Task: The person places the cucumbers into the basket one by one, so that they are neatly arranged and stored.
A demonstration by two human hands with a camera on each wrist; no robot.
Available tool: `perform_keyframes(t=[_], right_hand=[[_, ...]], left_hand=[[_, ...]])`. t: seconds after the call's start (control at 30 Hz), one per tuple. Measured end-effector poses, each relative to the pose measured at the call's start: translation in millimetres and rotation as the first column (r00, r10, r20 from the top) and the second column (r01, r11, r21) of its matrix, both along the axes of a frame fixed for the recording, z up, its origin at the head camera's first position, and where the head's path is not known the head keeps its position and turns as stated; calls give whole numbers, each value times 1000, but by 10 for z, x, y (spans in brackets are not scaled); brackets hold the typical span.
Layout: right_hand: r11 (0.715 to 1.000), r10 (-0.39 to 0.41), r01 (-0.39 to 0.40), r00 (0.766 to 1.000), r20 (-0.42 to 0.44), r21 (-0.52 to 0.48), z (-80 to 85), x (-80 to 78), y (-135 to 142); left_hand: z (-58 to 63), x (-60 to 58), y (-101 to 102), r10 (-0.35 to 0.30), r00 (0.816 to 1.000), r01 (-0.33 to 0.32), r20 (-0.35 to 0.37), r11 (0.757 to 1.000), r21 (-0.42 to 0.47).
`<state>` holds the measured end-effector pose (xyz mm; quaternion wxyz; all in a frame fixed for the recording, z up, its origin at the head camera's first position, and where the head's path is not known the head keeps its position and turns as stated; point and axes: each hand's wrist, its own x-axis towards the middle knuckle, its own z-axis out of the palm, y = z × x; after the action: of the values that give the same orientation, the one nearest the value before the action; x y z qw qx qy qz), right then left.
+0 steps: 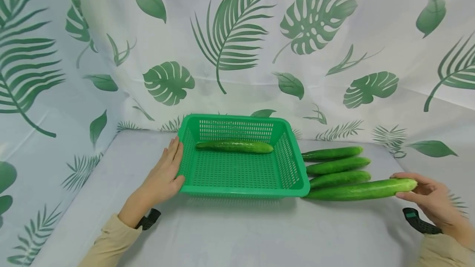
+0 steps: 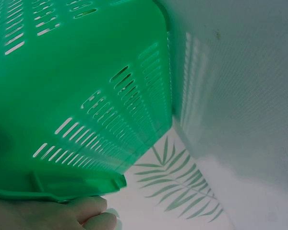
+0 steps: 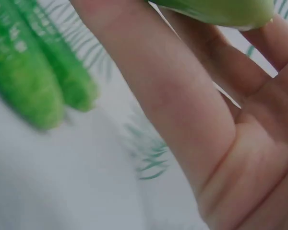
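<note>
My right hand (image 1: 430, 197) grips the near cucumber (image 1: 356, 190) by its right end, thumb on the near side and fingers behind. That cucumber's far end reaches the right rim of a green plastic basket (image 1: 245, 192). Inside the basket one cucumber (image 1: 234, 146) lies crosswise along the back. Flat against the basket's left side rests my left hand (image 1: 163, 176), its fingers straight along the rim. The left wrist view shows the slotted basket wall (image 2: 86, 96) with fingertips at its rim. In the right wrist view the gripped cucumber's end (image 3: 230, 12) shows between thumb and fingers.
Three more cucumbers (image 1: 339, 165) lie side by side right of the basket, their left ends hidden by its rim. The table (image 1: 259, 234) has a pale cover. Leaf-printed white cloth (image 1: 237, 52) hangs behind and along both sides.
</note>
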<state>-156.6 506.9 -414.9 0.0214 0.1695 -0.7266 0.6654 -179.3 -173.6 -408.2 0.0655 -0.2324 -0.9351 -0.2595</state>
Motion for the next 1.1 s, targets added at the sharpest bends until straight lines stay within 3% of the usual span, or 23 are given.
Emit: perform_keyframes(t=[0.23, 0.43, 0.63, 0.77, 0.93, 1.0, 1.1], right_hand=[[982, -181, 185, 977, -110, 28, 308, 139, -41], [961, -261, 278, 906, -334, 2, 477, 148, -135], [937, -350, 319, 864, -362, -145, 659, 121, -332], [873, -444, 342, 852, -276, -347, 835, 55, -632], [743, -528, 393, 842, -114, -542, 1059, -33, -1168], [716, -525, 379, 846, -95, -587, 1095, -74, -1390], [707, -473, 307, 875, -103, -637, 1100, -142, -1681]], left_hand=[[1, -2, -11, -5, 1000, 5, -2, 1000, 6], [-7, -4, -23, -3, 1000, 3, -8, 1000, 1], [-9, 0, -17, 5, 1000, -5, 1, 1000, -3], [-5, -11, -17, 5, 1000, -5, -11, 1000, -6], [-10, -23, -5, 9, 1000, -9, -15, 1000, -11], [-11, -20, -1, 9, 1000, -9, -11, 1000, -11], [-5, -17, 8, 10, 1000, -10, -10, 1000, -10]])
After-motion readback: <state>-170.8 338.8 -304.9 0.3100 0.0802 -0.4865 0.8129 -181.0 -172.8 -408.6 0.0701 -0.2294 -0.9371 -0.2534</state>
